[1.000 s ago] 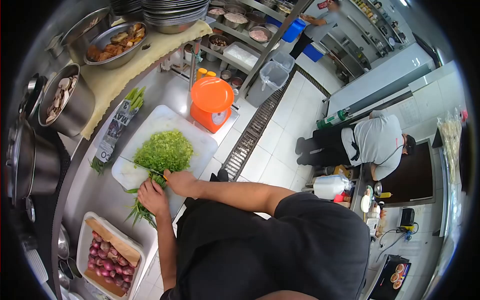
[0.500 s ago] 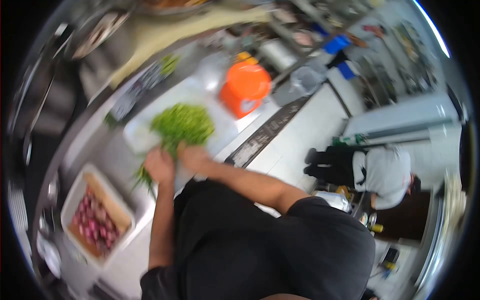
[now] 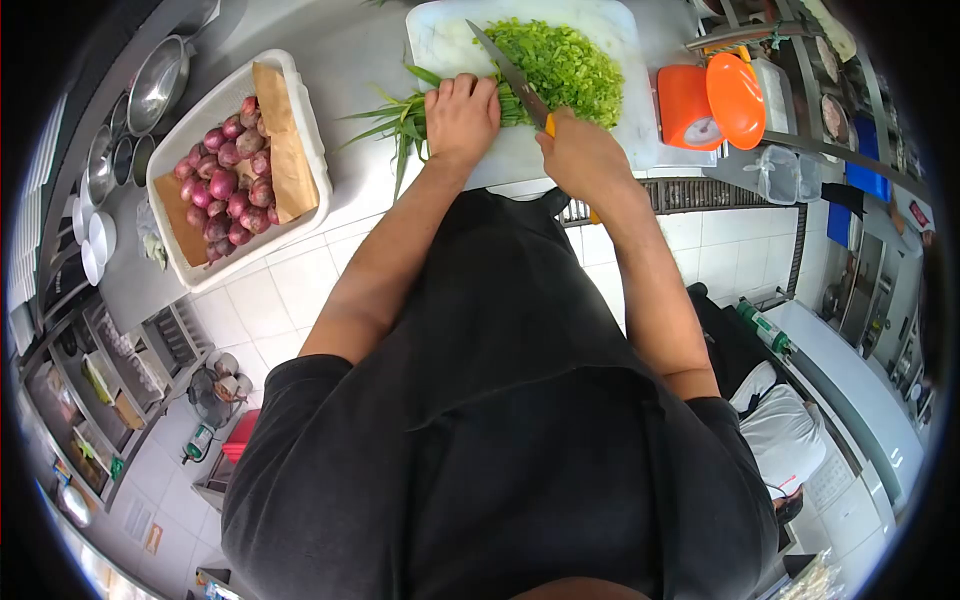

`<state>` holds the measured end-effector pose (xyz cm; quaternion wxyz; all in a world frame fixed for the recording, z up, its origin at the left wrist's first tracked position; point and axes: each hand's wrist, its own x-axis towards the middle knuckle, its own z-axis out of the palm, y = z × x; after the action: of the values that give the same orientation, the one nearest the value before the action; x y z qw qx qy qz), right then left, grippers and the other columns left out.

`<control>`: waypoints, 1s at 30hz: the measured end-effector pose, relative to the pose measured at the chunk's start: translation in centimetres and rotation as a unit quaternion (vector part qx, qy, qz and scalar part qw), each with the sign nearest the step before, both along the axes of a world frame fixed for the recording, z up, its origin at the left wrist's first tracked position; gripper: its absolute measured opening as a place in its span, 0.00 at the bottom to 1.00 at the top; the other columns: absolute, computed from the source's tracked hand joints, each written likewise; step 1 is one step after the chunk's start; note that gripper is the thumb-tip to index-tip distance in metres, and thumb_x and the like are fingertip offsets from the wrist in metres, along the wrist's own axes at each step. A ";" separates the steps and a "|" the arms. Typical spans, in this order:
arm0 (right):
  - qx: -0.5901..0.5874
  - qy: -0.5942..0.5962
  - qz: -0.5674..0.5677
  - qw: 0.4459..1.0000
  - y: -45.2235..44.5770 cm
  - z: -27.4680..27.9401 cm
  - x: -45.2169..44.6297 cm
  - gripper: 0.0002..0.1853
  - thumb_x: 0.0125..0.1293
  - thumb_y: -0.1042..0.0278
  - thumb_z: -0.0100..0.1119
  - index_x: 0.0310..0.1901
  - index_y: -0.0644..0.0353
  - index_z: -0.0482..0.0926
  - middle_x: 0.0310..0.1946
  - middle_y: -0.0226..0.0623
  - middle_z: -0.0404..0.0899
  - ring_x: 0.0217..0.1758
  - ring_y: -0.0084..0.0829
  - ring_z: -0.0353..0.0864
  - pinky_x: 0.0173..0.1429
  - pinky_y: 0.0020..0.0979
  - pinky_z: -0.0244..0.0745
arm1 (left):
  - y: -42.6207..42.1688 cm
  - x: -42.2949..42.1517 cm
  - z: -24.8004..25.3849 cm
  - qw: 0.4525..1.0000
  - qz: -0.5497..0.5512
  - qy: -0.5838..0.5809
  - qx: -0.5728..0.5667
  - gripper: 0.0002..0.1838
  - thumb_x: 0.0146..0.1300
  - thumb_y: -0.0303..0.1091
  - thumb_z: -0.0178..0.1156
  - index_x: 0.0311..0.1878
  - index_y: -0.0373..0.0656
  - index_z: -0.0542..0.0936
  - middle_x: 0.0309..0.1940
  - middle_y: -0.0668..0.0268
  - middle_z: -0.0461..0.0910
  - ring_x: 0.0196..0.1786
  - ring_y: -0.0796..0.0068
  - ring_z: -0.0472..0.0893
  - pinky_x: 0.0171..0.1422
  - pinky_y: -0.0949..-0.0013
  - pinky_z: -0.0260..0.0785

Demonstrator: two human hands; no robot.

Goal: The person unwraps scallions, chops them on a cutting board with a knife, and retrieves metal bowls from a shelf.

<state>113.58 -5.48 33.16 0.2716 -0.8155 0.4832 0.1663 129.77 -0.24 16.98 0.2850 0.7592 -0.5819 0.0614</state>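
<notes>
My left hand presses down on a bunch of green onion stalks, fingers curled over it at the left side of the white cutting board. In my right hand is a knife; its yellow handle shows at the fingers and its blade slants up and to the left over the board. A pile of chopped green onion lies on the board to the right of the blade.
A white basket of red onions stands left of the board. To the right sits an orange scale. Metal bowls are at the upper left. Another person is at the lower right, beyond my right arm.
The view has swung round, so the board now appears near the top centre and the onion basket at the upper left. Both hands remain at the green onions, and the knife blade now shows clearly.
</notes>
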 end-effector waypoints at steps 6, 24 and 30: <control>-0.004 0.017 -0.016 1.000 3.6 -2.3 -1.4 0.17 0.80 0.59 0.54 0.55 0.68 0.71 0.41 0.60 0.88 0.48 0.59 0.90 0.54 0.54 0.82 | -0.3 0.1 -0.1 1.000 0.005 -0.008 -0.005 0.07 0.67 0.38 0.66 0.47 0.54 0.84 0.42 0.68 0.80 0.49 0.61 0.79 0.54 0.53 0.67; -0.012 -0.068 -0.065 0.996 4.5 -8.4 -0.5 0.16 0.79 0.62 0.53 0.55 0.70 0.71 0.41 0.60 0.87 0.48 0.60 0.89 0.54 0.55 0.82 | -0.1 -0.3 -0.1 1.000 0.002 -0.022 0.023 0.08 0.67 0.39 0.65 0.46 0.52 0.83 0.42 0.65 0.80 0.51 0.59 0.79 0.56 0.51 0.66; -0.022 -0.059 -0.024 0.998 2.2 -4.8 0.2 0.16 0.78 0.63 0.53 0.54 0.71 0.72 0.43 0.60 0.87 0.48 0.59 0.89 0.55 0.55 0.82 | -0.4 -0.3 0.9 0.999 -0.001 -0.014 0.040 0.08 0.71 0.39 0.62 0.48 0.51 0.83 0.45 0.63 0.81 0.52 0.57 0.79 0.57 0.51 0.66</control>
<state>113.80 -3.29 28.32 0.2851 -0.8180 0.4894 0.1007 129.50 -0.60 17.86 0.2463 0.7686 -0.5885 0.0485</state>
